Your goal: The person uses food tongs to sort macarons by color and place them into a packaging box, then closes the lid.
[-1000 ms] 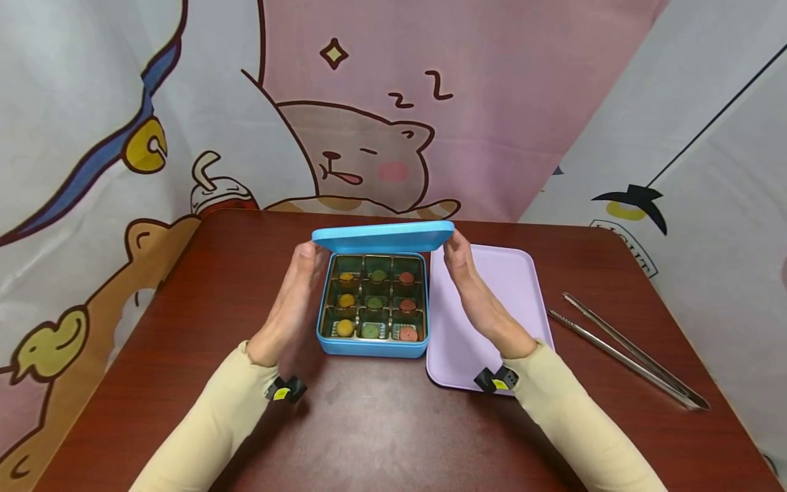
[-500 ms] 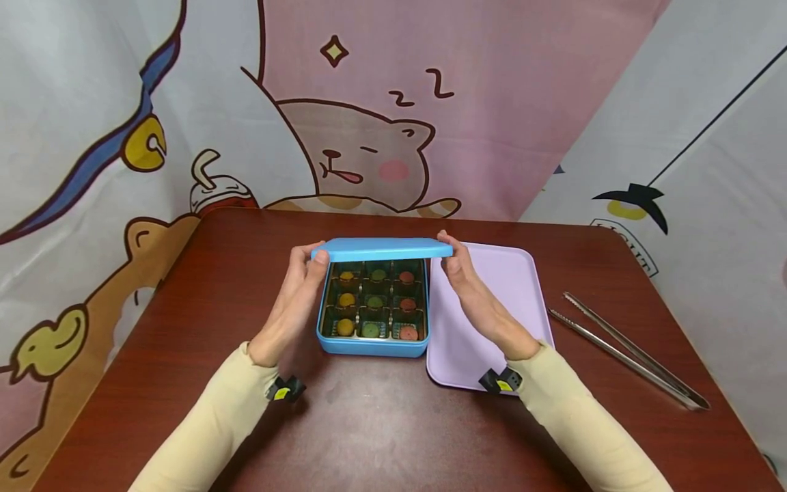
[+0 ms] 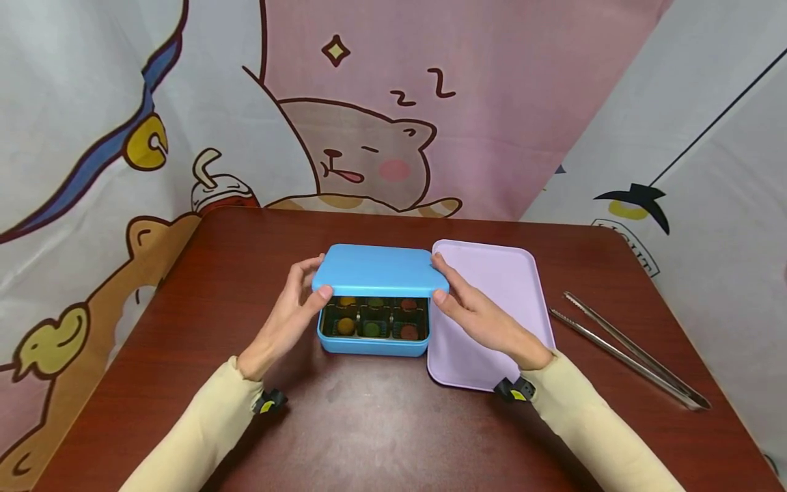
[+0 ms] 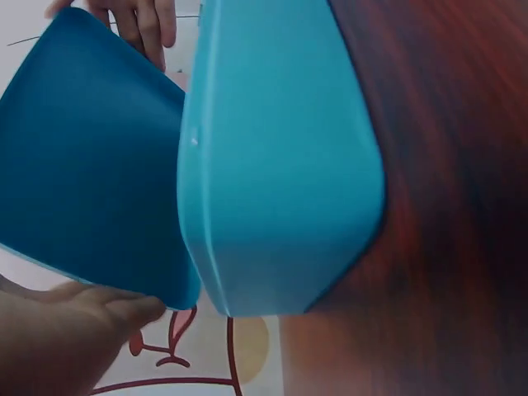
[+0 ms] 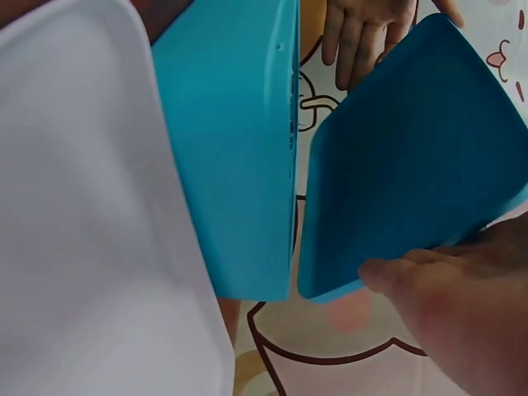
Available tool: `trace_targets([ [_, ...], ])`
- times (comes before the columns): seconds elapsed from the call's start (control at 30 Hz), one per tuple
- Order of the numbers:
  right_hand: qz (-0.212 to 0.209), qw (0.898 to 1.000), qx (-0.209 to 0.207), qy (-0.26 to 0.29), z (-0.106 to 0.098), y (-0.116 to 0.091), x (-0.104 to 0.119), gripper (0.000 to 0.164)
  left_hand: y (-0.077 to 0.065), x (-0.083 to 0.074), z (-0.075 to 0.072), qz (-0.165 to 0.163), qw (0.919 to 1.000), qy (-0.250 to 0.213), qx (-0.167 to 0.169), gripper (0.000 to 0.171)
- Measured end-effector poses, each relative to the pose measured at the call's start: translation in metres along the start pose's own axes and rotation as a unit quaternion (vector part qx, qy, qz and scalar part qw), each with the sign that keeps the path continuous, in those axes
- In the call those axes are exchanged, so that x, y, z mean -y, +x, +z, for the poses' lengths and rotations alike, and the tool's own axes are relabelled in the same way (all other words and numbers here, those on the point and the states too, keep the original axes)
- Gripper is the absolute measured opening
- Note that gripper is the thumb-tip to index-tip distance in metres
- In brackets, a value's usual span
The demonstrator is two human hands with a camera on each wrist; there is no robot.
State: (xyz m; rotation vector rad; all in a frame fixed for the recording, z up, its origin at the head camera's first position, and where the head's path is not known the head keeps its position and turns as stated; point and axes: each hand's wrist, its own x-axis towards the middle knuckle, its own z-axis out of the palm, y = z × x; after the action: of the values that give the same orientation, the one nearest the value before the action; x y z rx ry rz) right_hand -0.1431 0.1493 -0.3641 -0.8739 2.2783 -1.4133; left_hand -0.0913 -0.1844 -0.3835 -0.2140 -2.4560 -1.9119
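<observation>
A blue lid slants over the blue box, its front edge raised and its back edge low near the box's rear. My left hand grips the lid's left side, thumb at the front corner. On the opposite side, my right hand holds the lid between thumb and fingers. Through the front gap, small round yellow, green and red pieces show in the box's compartments; the back row is hidden. Both wrist views show the lid's darker underside and the box's outer wall.
A lilac tray lies right of the box, under my right hand and wrist. Farther right, metal tongs rest spread on the brown table. A printed cloth hangs behind the table's back edge.
The lid has come forward and its front edge has lowered, covering the back compartments. My thumbs have moved onto its front corners, and its top now faces the head camera.
</observation>
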Motion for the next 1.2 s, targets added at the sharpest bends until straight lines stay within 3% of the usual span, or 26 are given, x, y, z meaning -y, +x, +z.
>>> trace_targets([
  [0.3,-0.032,0.999,0.037,-0.017,0.001,-0.011,-0.011,0.076,-0.007,0.013,-0.012,0.015,0.9965,0.06,0.057,0.085],
  [0.43,-0.022,0.997,0.038,-0.056,0.001,-0.014,-0.013,0.081,-0.008,0.016,-0.016,0.017,0.9938,0.078,0.078,0.092],
  [0.67,0.013,0.996,0.045,-0.079,0.005,-0.015,-0.018,0.089,-0.006,0.021,-0.021,0.0,0.9886,0.089,0.121,0.104],
  [0.97,0.012,0.993,0.046,-0.112,0.012,-0.009,-0.024,0.095,-0.003,0.027,-0.024,-0.023,0.9809,0.12,0.152,0.115],
  [1.2,0.007,0.99,0.053,-0.131,0.013,-0.003,-0.026,0.097,0.002,0.033,-0.028,-0.032,0.978,0.117,0.17,0.12],
])
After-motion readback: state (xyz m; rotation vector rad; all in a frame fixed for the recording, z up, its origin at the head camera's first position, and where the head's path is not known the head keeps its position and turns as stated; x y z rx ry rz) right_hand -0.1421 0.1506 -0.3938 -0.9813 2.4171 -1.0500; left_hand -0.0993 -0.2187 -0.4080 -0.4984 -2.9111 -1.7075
